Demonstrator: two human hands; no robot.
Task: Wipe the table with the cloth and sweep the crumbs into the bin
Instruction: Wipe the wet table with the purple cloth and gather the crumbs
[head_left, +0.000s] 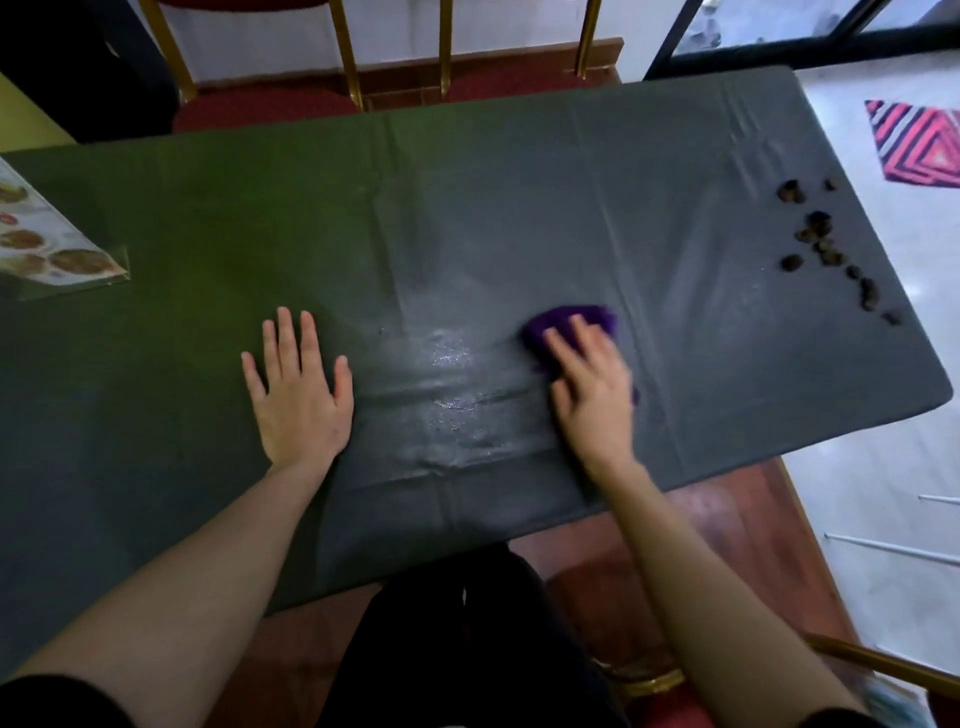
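The purple cloth (569, 325) is pressed flat on the dark surface (519, 197) under the right hand (592, 384), right of centre near the near edge; the fingers lie extended on it. The left hand (298, 384) is laid flat and released, holding nothing. The cloth is judged soft, light and limp, best controlled by palm pressure. The crumbs (831, 249) lie at the far right, well apart. No bin is seen.

Gold-framed red chairs (270, 106), white floor (883, 467) w/ patterned mat (919, 145).
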